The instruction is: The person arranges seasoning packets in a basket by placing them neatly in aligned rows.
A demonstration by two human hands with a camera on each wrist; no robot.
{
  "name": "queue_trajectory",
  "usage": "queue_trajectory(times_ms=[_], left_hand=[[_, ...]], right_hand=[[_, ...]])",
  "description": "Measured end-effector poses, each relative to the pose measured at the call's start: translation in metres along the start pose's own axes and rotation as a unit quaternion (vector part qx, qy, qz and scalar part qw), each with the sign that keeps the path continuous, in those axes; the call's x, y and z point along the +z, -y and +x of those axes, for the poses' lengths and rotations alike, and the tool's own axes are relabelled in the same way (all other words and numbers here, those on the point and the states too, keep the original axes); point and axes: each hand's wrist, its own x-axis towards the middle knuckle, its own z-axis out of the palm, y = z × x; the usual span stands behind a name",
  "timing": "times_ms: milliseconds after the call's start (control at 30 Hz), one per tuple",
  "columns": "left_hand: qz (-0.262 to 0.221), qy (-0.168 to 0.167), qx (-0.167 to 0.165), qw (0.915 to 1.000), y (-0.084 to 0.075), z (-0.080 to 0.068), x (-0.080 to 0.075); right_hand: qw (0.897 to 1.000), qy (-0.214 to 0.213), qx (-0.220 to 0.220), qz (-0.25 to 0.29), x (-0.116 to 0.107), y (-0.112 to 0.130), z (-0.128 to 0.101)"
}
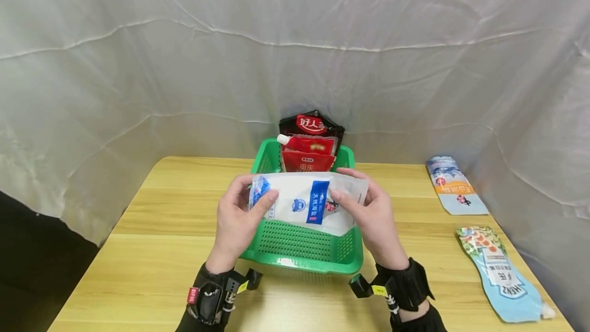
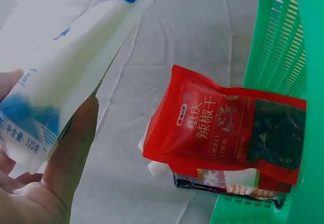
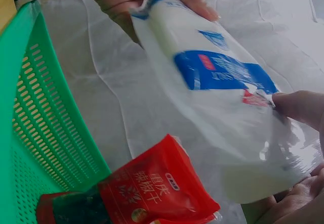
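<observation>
A white and blue bag of sea salt is held sideways above the green basket. My left hand grips its left end, thumb on the front and fingers behind. At the other end my right hand pinches the bag the same way, its thumb near the blue label. In the left wrist view the salt bag shows a printed weight of 320 grams by the thumb. A red dried chili pouch stands in the basket's back part, beyond the salt bag.
Behind the chili pouch, a red spouted pouch and a black pouch lean at the basket's back. To the right on the wooden table lie a blue-and-orange packet and a light blue Heinz pouch. A grey curtain hangs behind.
</observation>
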Motion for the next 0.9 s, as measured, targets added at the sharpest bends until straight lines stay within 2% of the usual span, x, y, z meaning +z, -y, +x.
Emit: queue_trajectory(times_ms=[233, 433, 567, 700, 900], left_hand=[[-0.01, -0.026, 0.027, 0.9993, 0.002, 0.0, 0.001], [-0.005, -0.034, 0.024, 0.9991, 0.002, 0.0, 0.002], [-0.013, -0.028, 0.023, 0.9993, 0.003, 0.0, 0.002], [-0.027, -0.014, 0.012, 0.9995, 0.002, 0.001, 0.001], [-0.031, 0.017, -0.032, 0.9989, 0.0, 0.002, 0.0]], right_hand=[[1.0, -0.005, 0.0, -0.02, 0.008, -0.003, -0.004], [1.0, 0.012, 0.013, -0.019, 0.012, -0.006, -0.004], [1.0, 0.012, 0.018, -0.015, 0.012, -0.007, -0.004], [1.0, 0.009, 0.024, -0.015, 0.012, -0.009, -0.004], [1.0, -0.01, 0.009, -0.022, 0.01, -0.009, -0.003]])
